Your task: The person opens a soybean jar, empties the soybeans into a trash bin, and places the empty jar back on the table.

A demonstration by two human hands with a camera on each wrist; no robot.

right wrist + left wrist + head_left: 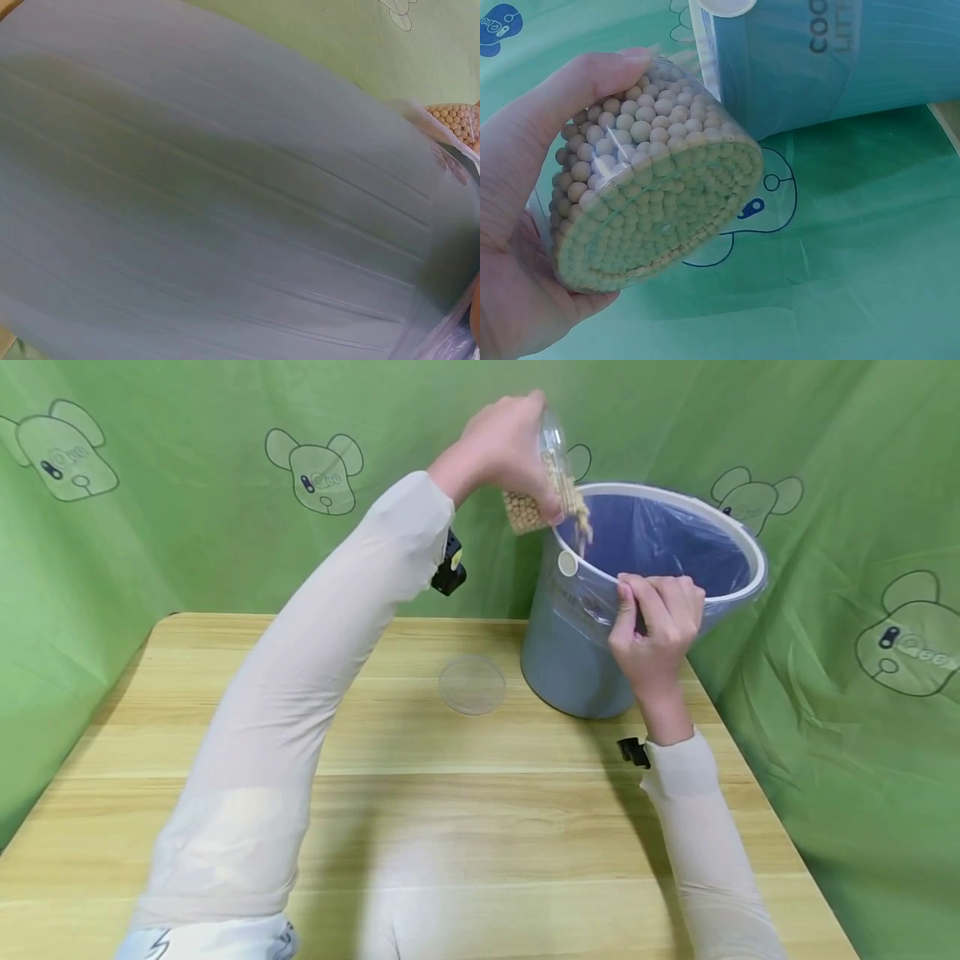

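soybeans (558, 493) spill from the clear tub (656, 199) the left hand (498, 443) grips tipped over the bin (570, 660), whose rim the right hand (658, 622) pinches, seemingly to steady it.

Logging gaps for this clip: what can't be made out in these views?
- Bottom of the bin: head view, hidden by its own wall and liner.
- Right hand: right wrist view shows almost none of it; the blurred bin wall fills the frame.
- Mouth of the container of beans: left wrist view shows only its base; in the head view the left hand covers much of it.
- Bin lettering: left wrist view, cut off by the top edge.
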